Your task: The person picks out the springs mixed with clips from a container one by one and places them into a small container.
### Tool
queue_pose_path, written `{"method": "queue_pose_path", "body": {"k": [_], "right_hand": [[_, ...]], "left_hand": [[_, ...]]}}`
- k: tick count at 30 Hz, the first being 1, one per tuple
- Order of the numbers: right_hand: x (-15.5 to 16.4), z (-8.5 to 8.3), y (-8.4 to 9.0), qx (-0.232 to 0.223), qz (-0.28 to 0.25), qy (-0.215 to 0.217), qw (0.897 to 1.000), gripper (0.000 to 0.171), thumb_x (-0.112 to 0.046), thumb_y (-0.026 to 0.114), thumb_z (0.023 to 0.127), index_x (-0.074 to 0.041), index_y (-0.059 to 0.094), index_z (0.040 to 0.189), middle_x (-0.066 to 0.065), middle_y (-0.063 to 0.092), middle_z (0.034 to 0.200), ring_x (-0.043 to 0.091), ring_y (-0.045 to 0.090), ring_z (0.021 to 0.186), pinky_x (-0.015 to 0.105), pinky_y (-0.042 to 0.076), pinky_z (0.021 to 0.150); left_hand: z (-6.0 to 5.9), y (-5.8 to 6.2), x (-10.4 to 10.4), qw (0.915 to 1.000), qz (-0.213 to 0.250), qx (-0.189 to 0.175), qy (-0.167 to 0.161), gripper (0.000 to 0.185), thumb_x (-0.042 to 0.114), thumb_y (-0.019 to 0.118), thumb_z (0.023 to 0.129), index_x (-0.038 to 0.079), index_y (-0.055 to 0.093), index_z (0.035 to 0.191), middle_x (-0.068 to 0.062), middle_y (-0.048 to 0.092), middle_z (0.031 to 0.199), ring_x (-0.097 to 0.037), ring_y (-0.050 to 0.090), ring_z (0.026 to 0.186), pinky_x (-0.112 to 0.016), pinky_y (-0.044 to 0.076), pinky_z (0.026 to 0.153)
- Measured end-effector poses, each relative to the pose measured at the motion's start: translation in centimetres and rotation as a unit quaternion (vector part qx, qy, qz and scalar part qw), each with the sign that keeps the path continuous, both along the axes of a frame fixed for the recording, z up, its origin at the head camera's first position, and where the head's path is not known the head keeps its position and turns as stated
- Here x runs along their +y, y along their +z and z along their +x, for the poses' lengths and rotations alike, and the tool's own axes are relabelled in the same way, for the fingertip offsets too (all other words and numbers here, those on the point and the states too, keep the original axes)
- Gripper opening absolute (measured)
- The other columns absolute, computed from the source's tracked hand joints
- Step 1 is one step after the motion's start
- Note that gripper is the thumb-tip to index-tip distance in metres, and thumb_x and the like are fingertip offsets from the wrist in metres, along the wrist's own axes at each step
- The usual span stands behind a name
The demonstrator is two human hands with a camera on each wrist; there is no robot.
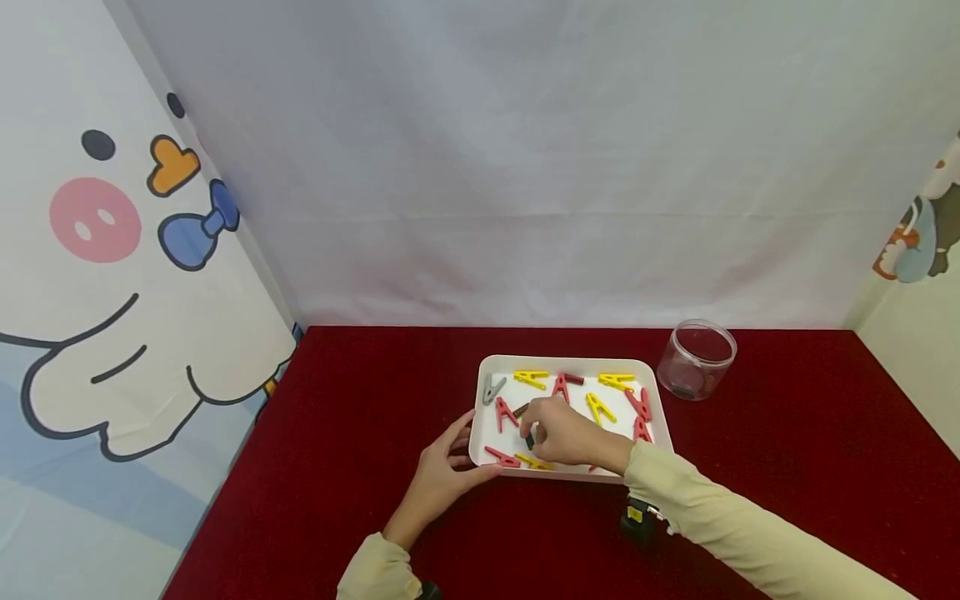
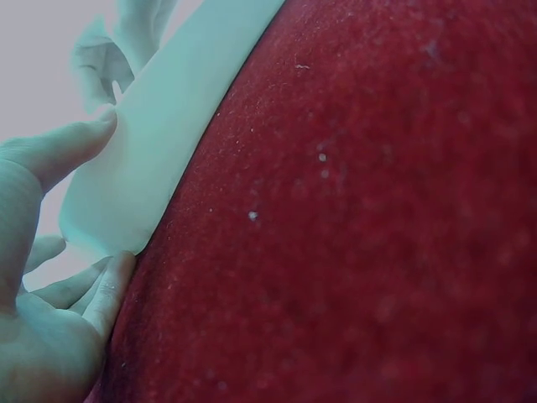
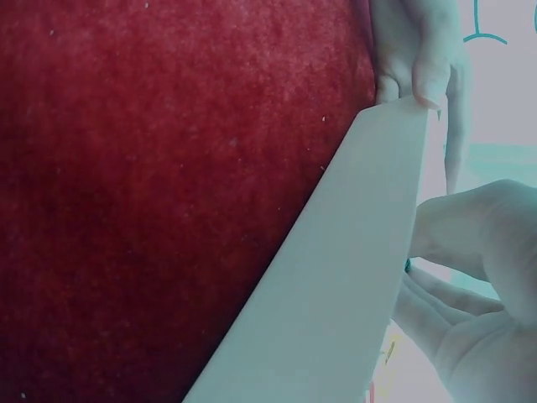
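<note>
A white tray (image 1: 585, 477) lies on the table with several red and yellow clothespins, such as the yellow clothespin (image 1: 600, 408), and a grey clothespin (image 1: 492, 389). My left hand (image 1: 442, 473) holds the tray's near left corner, thumb on the front rim and fingers along the left side. Over the left part of the tray, my right hand (image 1: 562, 432) pinches a small dark piece (image 1: 530, 440) between thumb and fingers; most of it is hidden. Short ribbed pieces, one brown (image 1: 521, 410) and one dark red (image 1: 574, 379), lie among the clothespins.
A clear round jar (image 1: 693, 367) stands open-topped behind the tray's right end, with a small dark ribbed piece (image 1: 682, 390) at its bottom. Dark red cloth (image 1: 360, 392) covers the table. A white curtain (image 1: 525, 167) hangs along the back edge.
</note>
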State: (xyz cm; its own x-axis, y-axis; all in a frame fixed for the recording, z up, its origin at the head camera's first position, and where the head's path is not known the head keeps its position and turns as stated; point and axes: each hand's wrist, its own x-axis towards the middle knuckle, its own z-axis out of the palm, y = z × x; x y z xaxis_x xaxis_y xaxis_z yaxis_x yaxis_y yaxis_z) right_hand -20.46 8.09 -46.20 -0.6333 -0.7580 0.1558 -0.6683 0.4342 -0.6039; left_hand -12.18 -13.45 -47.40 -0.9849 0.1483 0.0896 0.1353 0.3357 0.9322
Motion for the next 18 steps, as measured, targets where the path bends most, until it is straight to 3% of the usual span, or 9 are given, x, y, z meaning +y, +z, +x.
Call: {"method": "queue_pose_path", "body": {"k": [9,16,18], "right_hand": [[1.0,0.0,0.3,-0.001,-0.01,0.007,1.0,0.016,0.007,0.067,0.069,0.0,0.071,0.082,0.006,0.062,0.081,0.005,0.057,0.062,0.02,0.048,0.059],[1.5,0.0,0.5,-0.02,-0.019,0.006,1.0,0.016,0.007,0.067,0.069,0.0,0.071,0.083,0.006,0.062,0.083,0.008,0.06,0.065,0.022,0.05,0.06],[1.6,0.0,0.5,-0.026,-0.021,0.006,0.999,0.016,0.007,0.067,0.069,-0.001,0.071,0.082,0.005,0.063,0.082,0.007,0.06,0.065,0.022,0.05,0.06]], "left_hand": [[-0.2,-0.4,0.0,1.0,0.005,-0.001,-0.003,0.081,0.014,0.08,0.077,0.004,0.036,0.144,-0.023,0.054,0.125,-0.035,0.051,0.115,-0.045,0.05,0.086],[-1.4,-3.5,-0.4,0.9999,-0.008,0.003,0.014,0.084,0.026,0.082,0.075,0.016,0.038,0.145,-0.013,0.055,0.126,-0.024,0.052,0.115,-0.037,0.05,0.086],[-1.5,-3.8,-0.5,0.9998,-0.01,0.007,0.015,0.085,0.029,0.083,0.074,0.017,0.039,0.145,-0.011,0.056,0.125,-0.022,0.053,0.114,-0.034,0.051,0.085]]}}
